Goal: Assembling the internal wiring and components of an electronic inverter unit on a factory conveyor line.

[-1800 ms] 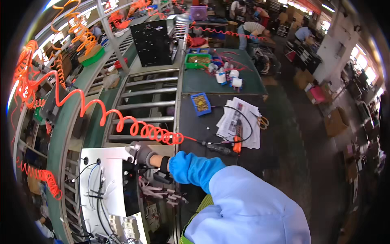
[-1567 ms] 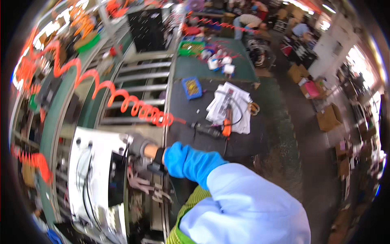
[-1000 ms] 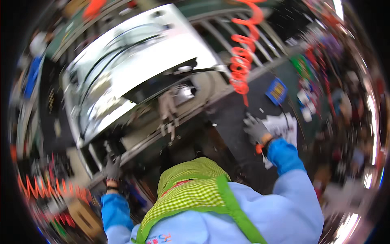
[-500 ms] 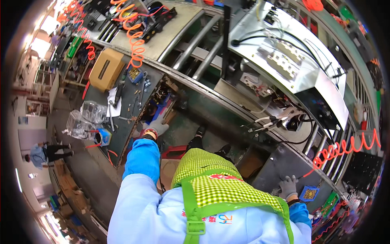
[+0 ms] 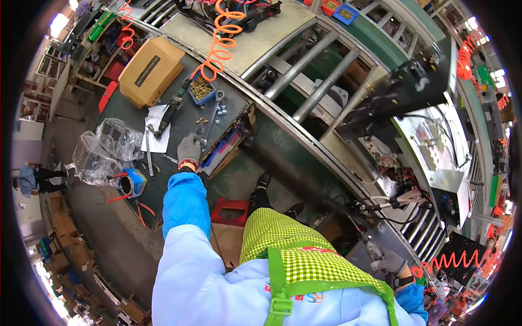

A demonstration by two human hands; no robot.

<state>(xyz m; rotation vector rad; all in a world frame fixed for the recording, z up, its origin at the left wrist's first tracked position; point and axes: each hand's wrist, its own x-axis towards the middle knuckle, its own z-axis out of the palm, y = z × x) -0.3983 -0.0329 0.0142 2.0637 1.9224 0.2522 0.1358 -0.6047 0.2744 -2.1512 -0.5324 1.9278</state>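
My left hand (image 5: 189, 150), in a grey glove, has its fingers curled down at the dark worktop, beside some loose brass screws (image 5: 201, 120). Whatever may be between those fingertips is hidden. A combination spanner (image 5: 213, 117) and a few shiny nuts (image 5: 222, 110) lie just beyond it, near a blue bin (image 5: 202, 91) of brass fasteners. To the left, a green-and-black power tool (image 5: 169, 115) rests on white paper. Low on the right, my gloved right hand (image 5: 390, 262) is closed round a grey power screwdriver (image 5: 373, 248), whose slim bit points up and left.
A cardboard box (image 5: 149, 71), clear plastic packaging (image 5: 109, 149) and a blue container (image 5: 132, 183) share the left bench. Beyond runs a roller conveyor (image 5: 326, 87), carrying a wired metal unit (image 5: 435, 141). Orange coiled hoses (image 5: 224, 32) hang nearby. A person (image 5: 32, 179) stands far left.
My left hand has moved from the bench's lower side up onto the worktop by the screws. The right hand now shows the screwdriver in its grip. The whole view has swung.
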